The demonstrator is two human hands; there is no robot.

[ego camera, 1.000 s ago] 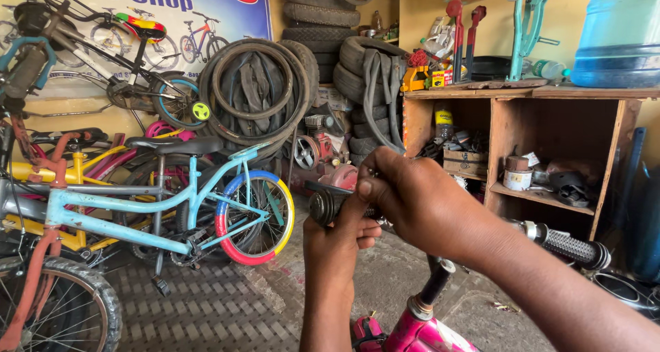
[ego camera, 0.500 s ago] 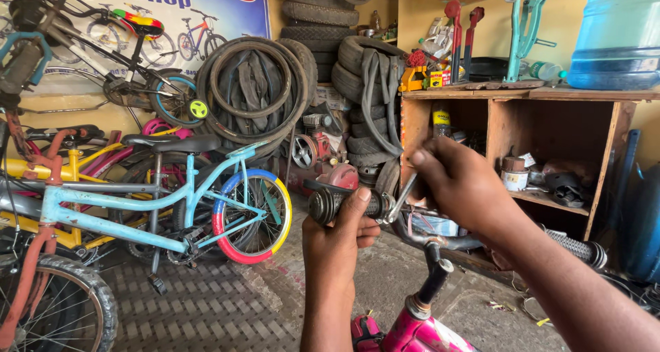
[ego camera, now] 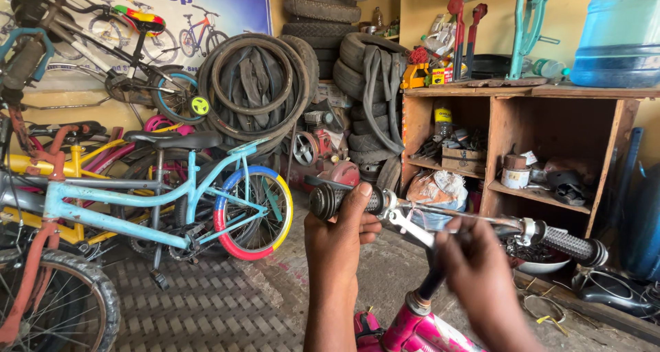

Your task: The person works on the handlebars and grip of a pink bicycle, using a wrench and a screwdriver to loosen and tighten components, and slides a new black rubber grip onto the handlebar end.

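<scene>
My left hand is closed around the black rubber grip at the left end of a silver handlebar. The bar belongs to a pink bicycle right below me. A silver brake lever sticks out beside that grip. My right hand is lower, at the middle of the bar by the black stem. Its fingers curl near the lever's tip, and its back hides what they touch. The right-end grip is free.
A light blue child's bicycle with a multicoloured wheel stands to the left among other bikes. Stacked tyres lean on the back wall. A wooden shelf unit with tins and tools stands on the right, with a blue water jug on top.
My right hand has come off the bar beside the left grip and dropped down and to the right toward the stem. The handlebar has swung so that its right end shows.
</scene>
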